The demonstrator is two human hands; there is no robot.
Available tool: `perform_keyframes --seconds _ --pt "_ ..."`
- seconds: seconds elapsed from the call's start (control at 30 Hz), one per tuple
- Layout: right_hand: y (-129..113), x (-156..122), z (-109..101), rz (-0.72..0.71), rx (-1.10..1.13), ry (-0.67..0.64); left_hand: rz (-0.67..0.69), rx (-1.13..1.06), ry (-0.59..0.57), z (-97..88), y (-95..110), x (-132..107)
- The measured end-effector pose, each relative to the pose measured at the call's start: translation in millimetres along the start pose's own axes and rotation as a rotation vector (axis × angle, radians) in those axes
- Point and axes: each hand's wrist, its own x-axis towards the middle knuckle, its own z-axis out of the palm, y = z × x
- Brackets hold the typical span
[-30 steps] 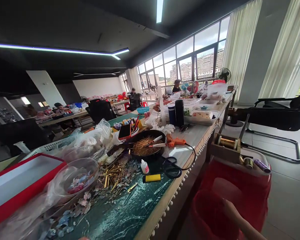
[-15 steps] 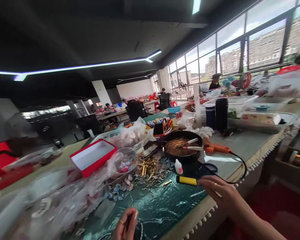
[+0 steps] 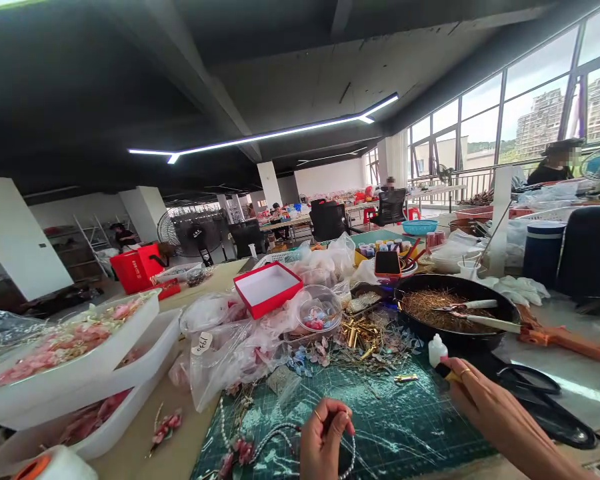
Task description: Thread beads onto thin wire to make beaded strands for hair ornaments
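Tall windows [image 3: 530, 113] line a long workroom [image 3: 330, 177], and a green cutting mat [image 3: 410, 427] lies right in front of me. My left hand [image 3: 325, 440] is pinched shut, fingertips together on a pearl strand [image 3: 280, 430] that curves across the mat's near corner to pink flowers [image 3: 243, 450]. My right hand [image 3: 500, 413] is curled closed around a yellow lighter [image 3: 447, 373], just beside a glue bottle [image 3: 437, 350]. Scissors [image 3: 545, 407] lie past that hand, below a black pan [image 3: 455, 313] of brown fibre. Gold tubes [image 3: 357, 333] sit on the mat near a clear bowl [image 3: 317, 310]; white trays [image 3: 75, 353] of pink petals are off to my left.
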Motion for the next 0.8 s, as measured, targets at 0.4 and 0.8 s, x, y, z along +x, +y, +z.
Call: perform_keyframes --seconds 0.4,0.8 --pt "-113 6 66 0.162 0.688 -0.378 -0.025 -0.130 -0.112 -1.0 -3 5" --pt "-113 12 73 -0.039 0.692 -0.392 -0.085 -0.266 -0.190 -4.4 -11 17"
